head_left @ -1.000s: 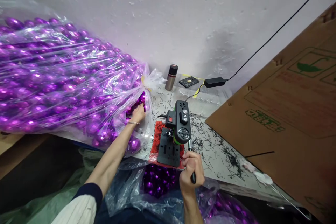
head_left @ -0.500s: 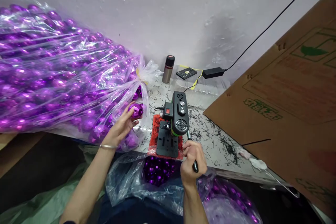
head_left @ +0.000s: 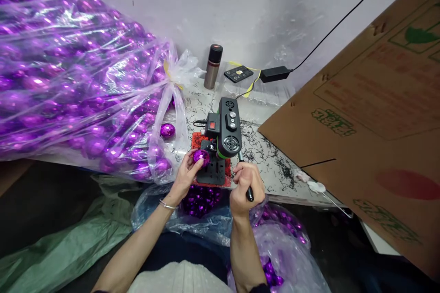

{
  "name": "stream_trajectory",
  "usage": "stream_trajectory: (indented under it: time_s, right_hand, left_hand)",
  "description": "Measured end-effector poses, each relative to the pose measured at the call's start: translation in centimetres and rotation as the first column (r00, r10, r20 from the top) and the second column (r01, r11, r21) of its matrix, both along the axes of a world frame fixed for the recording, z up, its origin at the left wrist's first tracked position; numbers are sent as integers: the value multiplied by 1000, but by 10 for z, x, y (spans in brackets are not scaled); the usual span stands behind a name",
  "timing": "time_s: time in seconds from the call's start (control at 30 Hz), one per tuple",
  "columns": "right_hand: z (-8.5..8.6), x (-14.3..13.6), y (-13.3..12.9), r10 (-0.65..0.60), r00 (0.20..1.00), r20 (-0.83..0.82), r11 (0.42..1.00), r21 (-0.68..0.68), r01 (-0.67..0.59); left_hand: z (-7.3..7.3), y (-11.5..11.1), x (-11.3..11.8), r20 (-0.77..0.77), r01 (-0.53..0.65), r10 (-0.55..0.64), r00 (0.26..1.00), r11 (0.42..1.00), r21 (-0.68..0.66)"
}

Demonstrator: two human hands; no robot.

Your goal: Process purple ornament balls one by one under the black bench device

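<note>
A shiny purple ball ornament [head_left: 201,158] is pinched in my left hand [head_left: 185,175], over the left edge of the dark base plate [head_left: 215,171] of a small black bench drill press [head_left: 230,123]. The fingers of my right hand [head_left: 248,187] wrap round the black-gripped lever [head_left: 250,193] on the machine's right side. A red switch [head_left: 212,125] shows on the box at its left. Another purple ball [head_left: 167,130] lies in the slack plastic near the tied neck of the big bag [head_left: 92,87]. What sits under the machine's head is mostly hidden.
At the back stand a metal flask [head_left: 213,66], a black patterned phone-like slab [head_left: 238,73] and a power adapter [head_left: 275,73]. Black shavings [head_left: 283,167] litter the white table. A large cardboard box [head_left: 360,114] leans in from the right. An open plastic bag of purple balls [head_left: 201,201] lies below the table edge.
My left hand has carried the purple ball right, from beside the big bag to the base plate. My right hand keeps hold of the lever. The whole view has shifted slightly.
</note>
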State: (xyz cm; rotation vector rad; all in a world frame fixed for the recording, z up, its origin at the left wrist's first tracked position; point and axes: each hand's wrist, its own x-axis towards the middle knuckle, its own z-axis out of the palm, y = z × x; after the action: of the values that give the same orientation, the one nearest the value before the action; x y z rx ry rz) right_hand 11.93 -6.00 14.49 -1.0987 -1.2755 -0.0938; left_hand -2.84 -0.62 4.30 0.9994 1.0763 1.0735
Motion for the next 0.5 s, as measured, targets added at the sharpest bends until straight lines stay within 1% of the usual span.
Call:
stream_trajectory:
  time_s: [0.1, 0.23, 0.3, 0.4, 0.5]
  right_hand:
    - [-1, 0, 0, -4, 1000, 16, 1000, 1, 4]
    - [-2, 1, -1, -22, 999, 38, 1000, -2, 22]
    - [-3, 1, -2, -25, 999, 44, 1000, -7, 25]
    - [-4, 2, -3, -23, 999, 48, 1000, -15, 24]
    - [-3, 2, -3, -28, 998, 49, 999, -14, 28]
  left_hand:
    - [-9, 1, 6, -139, -3, 19, 990, 993, 115]
    - [-17, 1, 7, -330, 73, 6, 944, 971, 228]
    - [-19, 2, 8, -429, 95, 38, 902, 954, 284]
    - [-20, 2, 12, -562, 130, 113, 820, 918, 374]
    - [-22, 1, 21, -622, 178, 177, 762, 867, 465]
